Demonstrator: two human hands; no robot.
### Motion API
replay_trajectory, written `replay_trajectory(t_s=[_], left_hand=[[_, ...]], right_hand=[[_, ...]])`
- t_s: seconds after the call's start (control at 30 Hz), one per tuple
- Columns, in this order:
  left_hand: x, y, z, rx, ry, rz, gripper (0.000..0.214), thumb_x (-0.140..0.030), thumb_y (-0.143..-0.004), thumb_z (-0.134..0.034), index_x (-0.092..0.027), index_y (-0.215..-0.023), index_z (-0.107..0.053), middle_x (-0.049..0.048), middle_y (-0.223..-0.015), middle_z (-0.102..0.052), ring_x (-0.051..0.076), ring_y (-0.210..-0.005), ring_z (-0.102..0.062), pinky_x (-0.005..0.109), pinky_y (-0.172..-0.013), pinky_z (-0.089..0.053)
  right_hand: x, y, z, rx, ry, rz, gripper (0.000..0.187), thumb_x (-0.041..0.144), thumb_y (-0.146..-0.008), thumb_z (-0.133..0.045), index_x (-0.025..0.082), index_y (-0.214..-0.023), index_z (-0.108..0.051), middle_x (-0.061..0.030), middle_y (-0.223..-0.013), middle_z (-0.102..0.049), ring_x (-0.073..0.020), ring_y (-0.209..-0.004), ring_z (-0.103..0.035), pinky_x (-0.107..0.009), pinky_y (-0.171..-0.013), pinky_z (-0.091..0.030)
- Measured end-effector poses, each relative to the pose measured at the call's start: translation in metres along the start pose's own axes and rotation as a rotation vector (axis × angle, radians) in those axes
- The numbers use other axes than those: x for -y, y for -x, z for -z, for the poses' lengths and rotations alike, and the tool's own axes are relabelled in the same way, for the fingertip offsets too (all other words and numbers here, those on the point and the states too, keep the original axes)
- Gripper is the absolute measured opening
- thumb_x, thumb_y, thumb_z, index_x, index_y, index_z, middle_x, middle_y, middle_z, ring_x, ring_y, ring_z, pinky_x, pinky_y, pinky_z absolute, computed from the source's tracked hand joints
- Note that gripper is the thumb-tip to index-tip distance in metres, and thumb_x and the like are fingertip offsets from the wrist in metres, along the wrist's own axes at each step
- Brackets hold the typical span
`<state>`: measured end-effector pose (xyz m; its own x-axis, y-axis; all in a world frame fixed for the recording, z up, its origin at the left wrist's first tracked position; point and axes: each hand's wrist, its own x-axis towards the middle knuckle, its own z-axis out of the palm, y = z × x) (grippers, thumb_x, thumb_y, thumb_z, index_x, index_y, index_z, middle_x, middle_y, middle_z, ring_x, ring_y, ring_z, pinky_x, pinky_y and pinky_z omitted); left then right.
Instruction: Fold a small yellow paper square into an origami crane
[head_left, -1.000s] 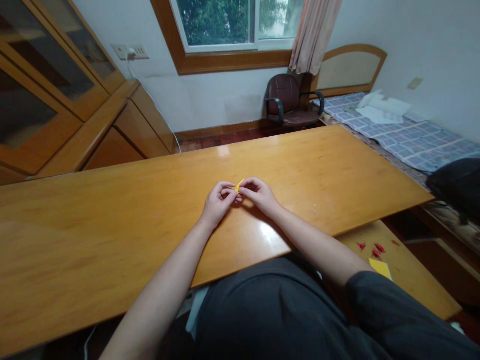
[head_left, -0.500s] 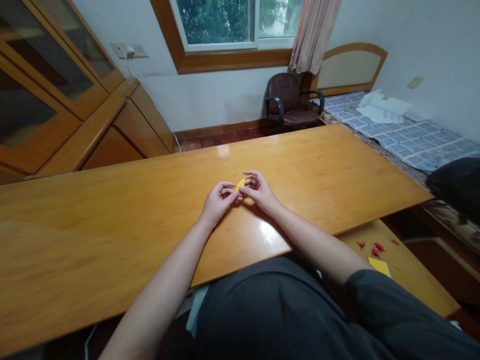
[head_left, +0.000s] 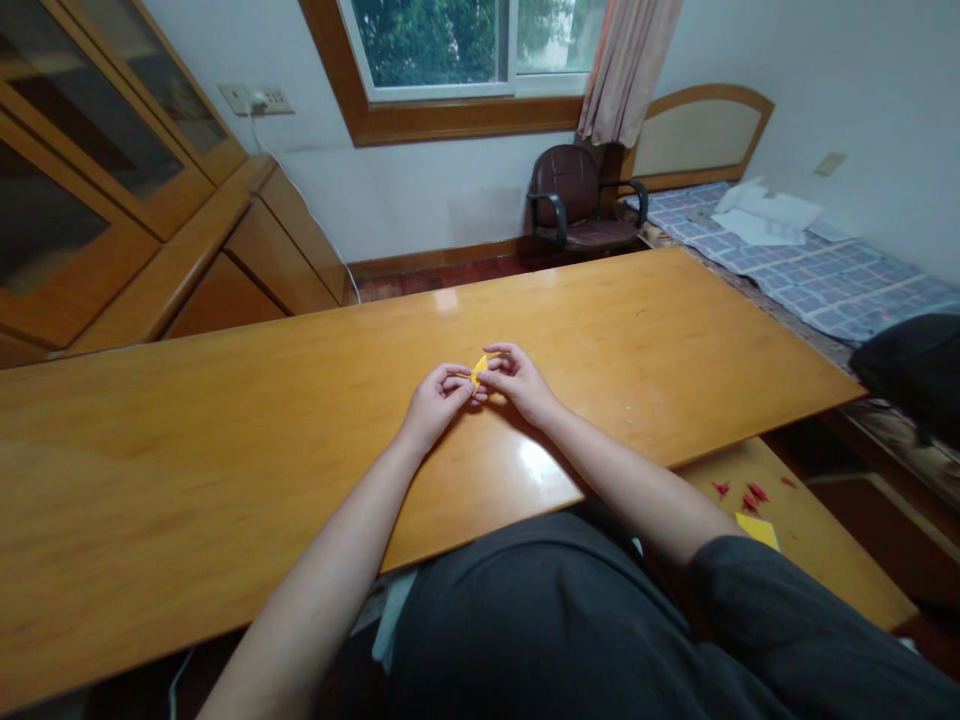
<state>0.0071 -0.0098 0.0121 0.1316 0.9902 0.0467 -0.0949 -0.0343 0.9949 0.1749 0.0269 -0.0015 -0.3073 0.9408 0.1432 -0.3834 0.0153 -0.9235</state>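
Note:
A small piece of folded yellow paper (head_left: pixel 480 368) is held between my two hands, just above the wooden table (head_left: pixel 225 450). My left hand (head_left: pixel 439 400) pinches its lower left side between thumb and fingers. On the right side, my right hand (head_left: pixel 519 382) grips the paper with thumb and fingers, its index finger arched over the top. The paper comes to a point at its upper end. Fingers cover part of it, so the exact fold cannot be made out.
Lower right, a second wooden surface (head_left: pixel 825 560) bears several small red folded pieces (head_left: pixel 756 494) and yellow paper (head_left: pixel 759 530). A black bag (head_left: pixel 911 375) lies by the bed (head_left: pixel 840 270). Beyond the table stand a brown armchair (head_left: pixel 570 195) and, at left, a cabinet (head_left: pixel 247 260).
The yellow paper has tilted slightly more upright between my fingers. Both hands stay in nearly the same place, still holding it.

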Motion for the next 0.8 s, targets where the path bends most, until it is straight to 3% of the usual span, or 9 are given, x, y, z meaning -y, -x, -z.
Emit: replay_trajectory(t_s=[0.33, 0.5, 0.8], left_hand=[[-0.003, 0.001, 0.000, 0.020, 0.008, 0.037, 0.042, -0.037, -0.074, -0.078, -0.017, -0.099, -0.051, 0.0020, -0.074, -0.073, 0.019, -0.067, -0.073, 0.031, -0.064, -0.060], [-0.003, 0.002, 0.002, 0.011, 0.020, 0.034, 0.043, -0.037, -0.074, -0.079, -0.017, -0.100, -0.051, 0.0020, -0.075, -0.074, 0.018, -0.067, -0.072, 0.031, -0.064, -0.060], [-0.002, 0.003, 0.004, 0.056, 0.003, 0.028, 0.043, -0.037, -0.076, -0.078, -0.017, -0.103, -0.051, 0.0021, -0.076, -0.073, 0.017, -0.067, -0.072, 0.031, -0.065, -0.059]], right_hand=[[-0.002, 0.002, 0.000, 0.020, 0.028, -0.010, 0.045, 0.034, -0.066, -0.085, 0.023, -0.095, -0.053, 0.0051, -0.081, -0.061, -0.0108, -0.069, -0.060, -0.026, -0.066, -0.052], [0.002, 0.002, 0.007, 0.067, 0.194, -0.007, 0.023, 0.035, -0.072, -0.078, 0.019, -0.083, -0.065, 0.0007, -0.080, -0.067, -0.0134, -0.076, -0.062, -0.030, -0.079, -0.050], [0.010, 0.003, 0.014, 0.119, 0.418, 0.105, 0.014, 0.033, -0.078, -0.071, 0.019, -0.080, -0.070, -0.0012, -0.083, -0.068, -0.0165, -0.083, -0.060, -0.032, -0.084, -0.046]])
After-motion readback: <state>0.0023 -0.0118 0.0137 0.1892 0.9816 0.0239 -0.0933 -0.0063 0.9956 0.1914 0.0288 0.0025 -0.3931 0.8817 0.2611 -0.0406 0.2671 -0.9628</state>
